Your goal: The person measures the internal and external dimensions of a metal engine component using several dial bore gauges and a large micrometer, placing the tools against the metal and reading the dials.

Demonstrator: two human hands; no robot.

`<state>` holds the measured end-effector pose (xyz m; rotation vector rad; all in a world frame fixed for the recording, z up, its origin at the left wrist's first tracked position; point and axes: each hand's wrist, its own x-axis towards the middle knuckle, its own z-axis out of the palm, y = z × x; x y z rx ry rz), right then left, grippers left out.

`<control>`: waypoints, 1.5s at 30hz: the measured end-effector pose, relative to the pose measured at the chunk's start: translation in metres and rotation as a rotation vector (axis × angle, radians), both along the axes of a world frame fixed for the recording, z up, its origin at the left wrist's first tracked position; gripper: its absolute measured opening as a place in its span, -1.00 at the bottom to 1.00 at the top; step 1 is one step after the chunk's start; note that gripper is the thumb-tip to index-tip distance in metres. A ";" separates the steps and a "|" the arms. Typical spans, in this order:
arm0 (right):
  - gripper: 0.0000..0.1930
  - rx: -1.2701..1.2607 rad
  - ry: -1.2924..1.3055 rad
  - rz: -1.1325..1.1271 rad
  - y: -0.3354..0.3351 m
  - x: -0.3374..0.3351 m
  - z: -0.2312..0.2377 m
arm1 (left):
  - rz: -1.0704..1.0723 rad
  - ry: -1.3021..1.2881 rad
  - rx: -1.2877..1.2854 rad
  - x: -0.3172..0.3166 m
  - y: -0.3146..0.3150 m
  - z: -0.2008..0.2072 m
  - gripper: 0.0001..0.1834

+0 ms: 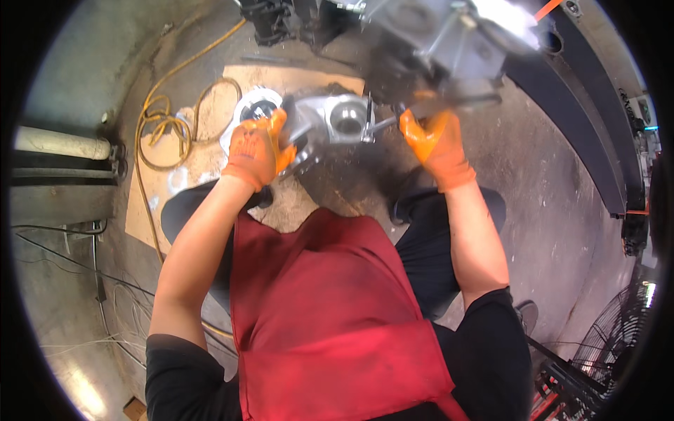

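Note:
A silver metal casting [319, 112] with a round bore lies on cardboard in front of my knees. My left hand [254, 146], in an orange glove, is closed at the casting's left side, fingers curled over a blurred metal part there. Beside that hand is a pale ring-shaped part [242, 105] with a dark centre. My right hand [437, 144], also gloved in orange, is wrapped round a tool with a metal shaft [382, 125] that points left to the casting's right edge. Motion blur hides the tool's exact kind and its tip.
A large grey machine part [449, 42] stands just beyond my right hand. A yellow hose [144, 126] coils at the left over the cardboard [144, 203]. A long dark curved beam [576, 119] lies at the right, and a black fan [611, 344] stands at the lower right.

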<state>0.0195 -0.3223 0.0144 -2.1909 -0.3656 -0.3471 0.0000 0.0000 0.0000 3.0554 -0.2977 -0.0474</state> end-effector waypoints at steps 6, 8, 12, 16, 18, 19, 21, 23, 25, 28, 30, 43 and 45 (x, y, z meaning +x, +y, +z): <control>-0.80 -0.064 -0.034 -0.027 0.035 0.001 -0.024 | 0.149 -0.029 -0.107 0.004 0.003 -0.006 -0.15; -0.79 0.000 -0.025 -0.010 0.027 0.012 -0.029 | 0.174 -0.065 -0.167 0.023 -0.004 -0.017 -0.21; -0.77 0.270 0.049 -0.088 0.039 0.006 -0.057 | 0.298 -0.043 -0.174 0.043 0.025 -0.013 -0.18; -0.78 0.566 0.296 -0.157 0.063 -0.002 -0.074 | 0.433 -0.092 -0.308 0.070 0.108 -0.032 -0.18; -0.79 0.702 0.356 -0.213 0.073 0.000 -0.101 | 0.510 -0.084 -0.515 0.079 0.140 -0.043 -0.17; -0.79 0.766 0.377 -0.241 0.077 0.003 -0.120 | 0.544 -0.103 -0.598 0.075 0.145 -0.040 -0.16; -0.81 0.997 0.394 -0.383 0.092 0.018 -0.162 | 0.525 -0.140 -0.882 0.072 0.191 -0.074 -0.15; -0.80 1.068 0.454 -0.493 0.097 0.027 -0.191 | 0.490 -0.087 -0.571 0.050 0.185 -0.060 -0.34; -0.80 1.110 0.498 -0.541 0.097 0.033 -0.222 | 0.434 -0.066 -0.266 0.023 0.195 -0.061 -0.46; -0.79 1.122 0.561 -0.563 0.112 0.048 -0.242 | 0.265 -0.060 -0.068 0.003 0.198 -0.049 -0.56; -0.78 1.092 0.559 -0.555 0.118 0.062 -0.245 | 0.152 -0.173 -0.021 0.004 0.202 -0.053 -0.62; -0.67 0.891 0.553 -0.528 0.142 0.093 -0.255 | 0.711 0.006 -0.696 0.008 0.141 -0.030 -0.59; -0.77 0.847 0.538 -0.526 0.146 0.093 -0.253 | 0.666 -0.014 -0.658 0.007 0.139 -0.031 -0.59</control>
